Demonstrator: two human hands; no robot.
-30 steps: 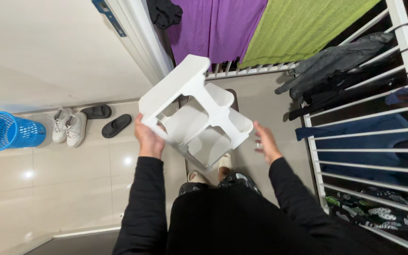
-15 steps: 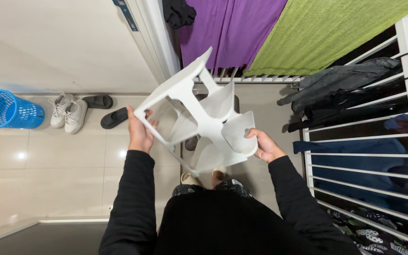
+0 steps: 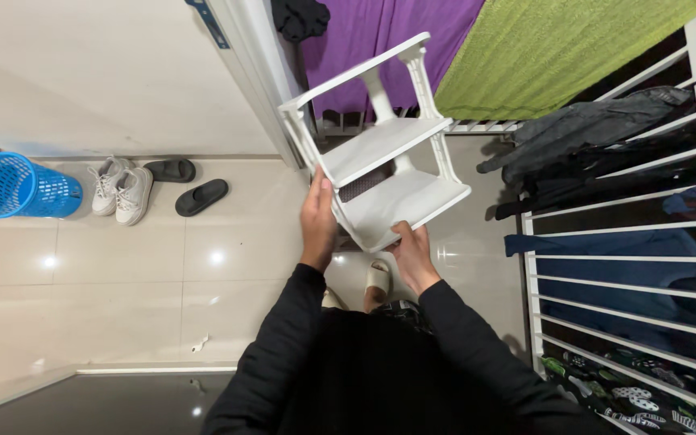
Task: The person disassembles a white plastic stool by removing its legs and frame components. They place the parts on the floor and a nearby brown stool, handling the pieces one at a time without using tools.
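Both hands are gripping a white plastic two-tier step stool (image 3: 384, 157), holding it tilted in the air above the tiled floor (image 3: 138, 274): left hand (image 3: 318, 217) clamping its side frame, right hand (image 3: 411, 251) curling around the lower step's edge.

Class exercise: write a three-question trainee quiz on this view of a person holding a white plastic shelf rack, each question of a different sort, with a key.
1. True or false: both hands grip the white rack.
2. The blue basket stands: A) on the tiled floor, B) on the drying rail, C) on the rack?
3. What pair lies just right of the white sneakers?

Key: 1. True: left hand, right hand. 2. A. 3. Black slides.
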